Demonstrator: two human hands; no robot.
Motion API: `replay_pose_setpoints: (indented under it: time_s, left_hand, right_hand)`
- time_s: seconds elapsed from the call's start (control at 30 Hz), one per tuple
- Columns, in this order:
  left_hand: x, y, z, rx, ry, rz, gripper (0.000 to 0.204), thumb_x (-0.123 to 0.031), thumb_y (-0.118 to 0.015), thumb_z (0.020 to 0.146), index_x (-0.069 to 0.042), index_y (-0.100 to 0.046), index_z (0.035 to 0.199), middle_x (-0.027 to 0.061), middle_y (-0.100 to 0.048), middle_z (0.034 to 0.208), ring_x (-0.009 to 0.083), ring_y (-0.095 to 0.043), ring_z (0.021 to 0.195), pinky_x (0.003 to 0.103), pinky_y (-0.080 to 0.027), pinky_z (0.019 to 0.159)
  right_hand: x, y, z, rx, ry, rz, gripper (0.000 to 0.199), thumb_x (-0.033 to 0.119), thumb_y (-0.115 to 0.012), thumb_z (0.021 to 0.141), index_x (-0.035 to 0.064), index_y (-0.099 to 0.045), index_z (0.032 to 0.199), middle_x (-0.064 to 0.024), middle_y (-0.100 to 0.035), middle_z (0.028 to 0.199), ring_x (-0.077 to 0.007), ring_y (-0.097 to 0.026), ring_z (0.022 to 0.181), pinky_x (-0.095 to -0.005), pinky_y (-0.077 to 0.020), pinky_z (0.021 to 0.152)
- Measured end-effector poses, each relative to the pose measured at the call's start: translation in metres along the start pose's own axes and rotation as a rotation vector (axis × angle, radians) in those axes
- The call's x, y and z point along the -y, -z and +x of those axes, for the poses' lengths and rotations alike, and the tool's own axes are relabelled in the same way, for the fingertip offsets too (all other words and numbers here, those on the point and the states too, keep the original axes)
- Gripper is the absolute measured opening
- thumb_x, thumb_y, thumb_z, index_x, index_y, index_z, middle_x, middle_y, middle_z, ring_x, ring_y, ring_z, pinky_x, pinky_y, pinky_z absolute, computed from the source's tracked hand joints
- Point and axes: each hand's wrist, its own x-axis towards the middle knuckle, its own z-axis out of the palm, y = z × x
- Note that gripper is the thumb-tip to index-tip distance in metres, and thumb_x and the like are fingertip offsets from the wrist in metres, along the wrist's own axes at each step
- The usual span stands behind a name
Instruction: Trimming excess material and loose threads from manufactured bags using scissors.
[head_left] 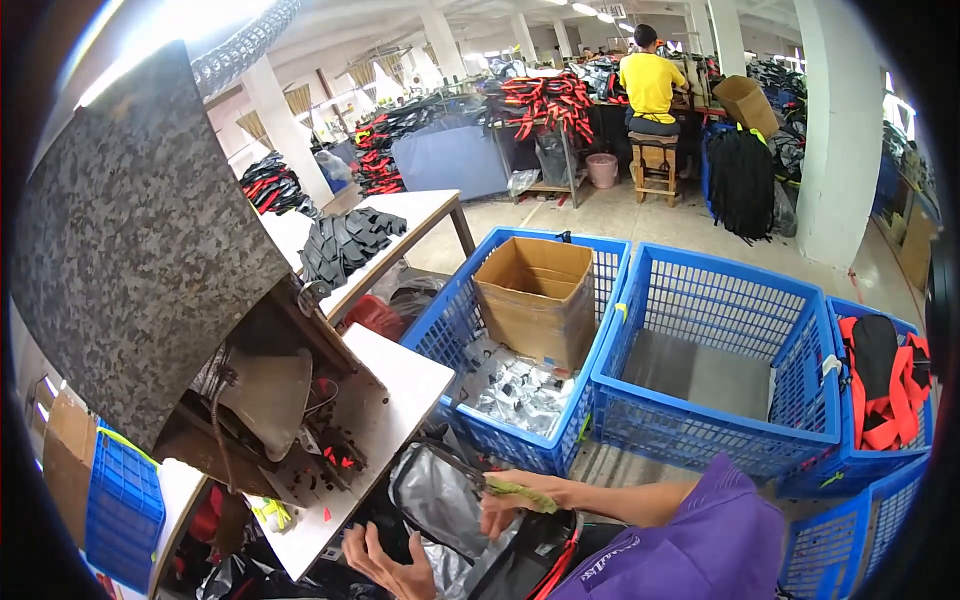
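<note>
A black bag with a silver lining [432, 497] lies opened at the lower middle, beside a white table corner. My right hand [497, 514] reaches in from the right and is closed on the bag's upper edge. A yellow-green strip [522, 493] lies across the back of that hand. At the bag's near left side is my left hand [392, 566], fingers spread, with nothing visible in it. Red strips [556, 572] run along the bag's dark near right part. Some of the bag is hidden behind my hands and purple sleeve [690, 530].
A machine with a large mottled grey panel [140, 240] stands close on the left. Ahead, a blue crate [520, 437] holds a cardboard box [545, 310] and silvery pieces. Another blue crate [715, 455] is beside it. Farther off, a person in yellow [650, 85] sits on a stool.
</note>
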Motion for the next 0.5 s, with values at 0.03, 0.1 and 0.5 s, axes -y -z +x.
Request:
replay_pose_setpoints:
  time_s: [0.03,0.1,0.5]
  left_hand:
    - [0.001,0.006,0.010,0.037,-0.048,0.102,0.052,-0.007,-0.073,0.066,0.000,-0.052,0.112,0.0184,-0.052,0.112,0.0411,-0.049,0.108,0.047,-0.038,0.093]
    - [0.063,-0.045,-0.042,0.631,0.214,-0.333,0.046,-0.018,-0.070,0.073,-0.003,-0.054,0.114,0.0211,-0.054,0.117,0.0415,-0.054,0.105,0.048,-0.041,0.090]
    - [0.098,-0.033,-0.026,0.203,0.426,-0.419,0.051,-0.005,-0.058,0.077,-0.002,-0.050,0.128,0.0223,-0.048,0.128,0.0353,-0.055,0.105,0.039,-0.044,0.090]
  right_hand:
    - [-0.001,0.000,0.000,-0.006,-0.001,0.001,0.038,0.038,-0.053,0.094,-0.0003,-0.052,0.093,-0.0150,-0.065,0.093,-0.0216,-0.068,0.082,-0.0316,-0.0533,0.075]
    - [0.001,-0.009,-0.004,0.002,-0.106,0.043,0.036,0.036,-0.052,0.095,0.0008,-0.052,0.095,-0.0149,-0.065,0.094,-0.0224,-0.068,0.084,-0.0310,-0.0530,0.076]
    - [-0.003,0.014,-0.011,0.057,0.211,-0.055,0.039,0.013,-0.076,0.078,0.0080,-0.038,0.090,-0.0204,-0.051,0.128,-0.0299,-0.046,0.125,-0.0390,-0.0372,0.101]
